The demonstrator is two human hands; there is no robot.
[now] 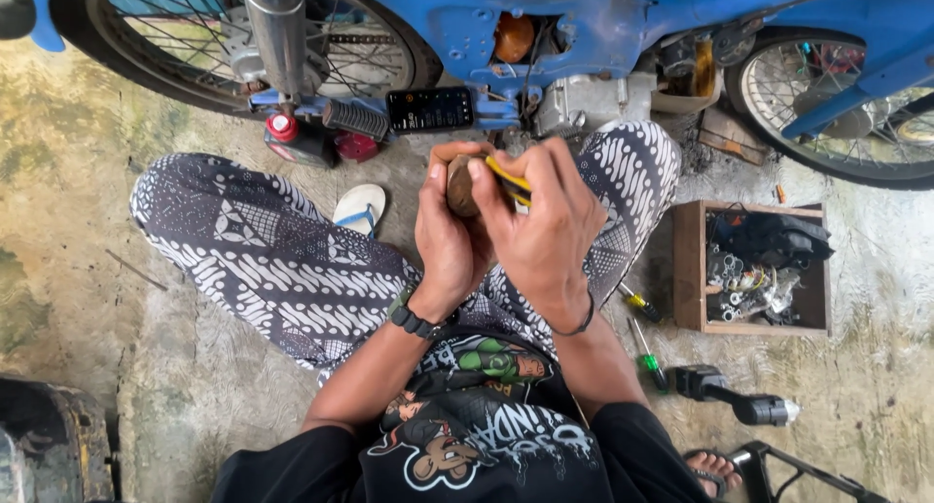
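Right now your left hand (449, 235) is wrapped around a small round brown part (460, 186), its fingers closed on it from behind and the thumb lying along its left edge. You hold that part up in front of you, above your lap and just below the blue motorbike (584, 17). Your right hand (545, 221) sits against the left one, fingers curled shut on a yellow-and-black handled tool (513, 180) whose tip meets the brown part; the tip itself is hidden behind your fingers. You sit cross-legged on the concrete floor (88, 201) in patterned trousers. A phone (429, 108) rests on the bike's footrest bar, beside a red-capped bottle (284, 133). To your right stands a wooden box (689, 269) of small parts, with two green-handled screwdrivers (647, 352) lying near it on the floor.
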